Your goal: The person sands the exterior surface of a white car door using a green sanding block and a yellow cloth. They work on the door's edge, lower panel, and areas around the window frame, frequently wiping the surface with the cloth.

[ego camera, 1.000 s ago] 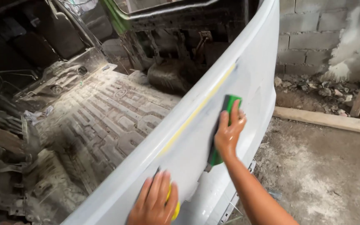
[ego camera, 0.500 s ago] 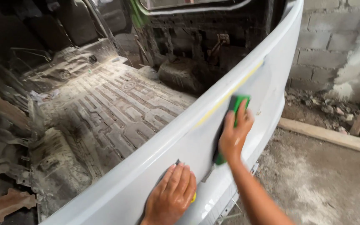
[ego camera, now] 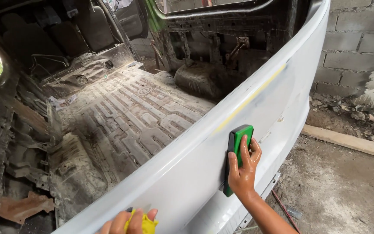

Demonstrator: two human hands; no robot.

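Observation:
My right hand (ego camera: 243, 167) presses a green and black sanding block (ego camera: 236, 149) flat against the white rear body panel (ego camera: 195, 169) of a stripped vehicle. A yellow streak (ego camera: 249, 99) runs along the panel above the block. At the bottom edge of the view, my left hand (ego camera: 128, 222) rests on the panel with a yellow sponge or cloth (ego camera: 143, 223) under its fingers.
Behind the panel lies the bare, dirty ribbed metal floor (ego camera: 126, 117) of the vehicle and a wheel arch (ego camera: 200, 80). A grey block wall (ego camera: 356, 47), rubble, a wooden plank (ego camera: 347, 141) and a concrete floor (ego camera: 338, 190) are on the right.
The view has shifted, so the panel and floor sit further right. My right hand has slid the green block down the panel. My left hand is now lower, half out of view.

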